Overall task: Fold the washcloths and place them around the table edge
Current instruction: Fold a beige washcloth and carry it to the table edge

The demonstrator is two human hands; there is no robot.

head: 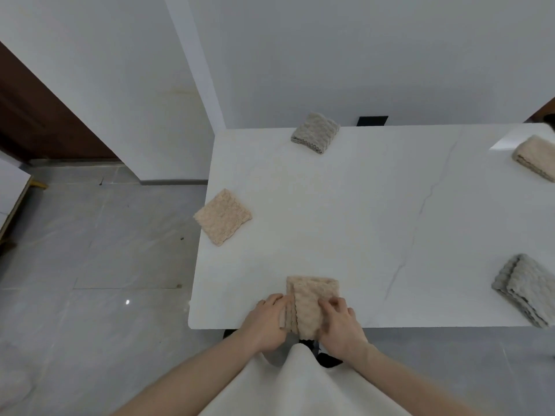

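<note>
A beige washcloth (312, 298), partly folded, lies at the near edge of the white marble table (360, 220). My left hand (265, 321) grips its left side and my right hand (341, 327) pinches its right side. A folded beige washcloth (222, 217) sits on the table's left edge. At the far edge rests a folded grey washcloth (315, 133). Another folded beige washcloth (534, 160) lies at the far right, and a folded grey washcloth (527, 288) lies near the right of the front edge.
A white wall runs close behind the table, with a wall corner (195, 85) at the far left. Grey tiled floor (90, 265) lies to the left. A dark wooden door (36, 115) stands far left. A dark chair base (327, 358) shows under the table.
</note>
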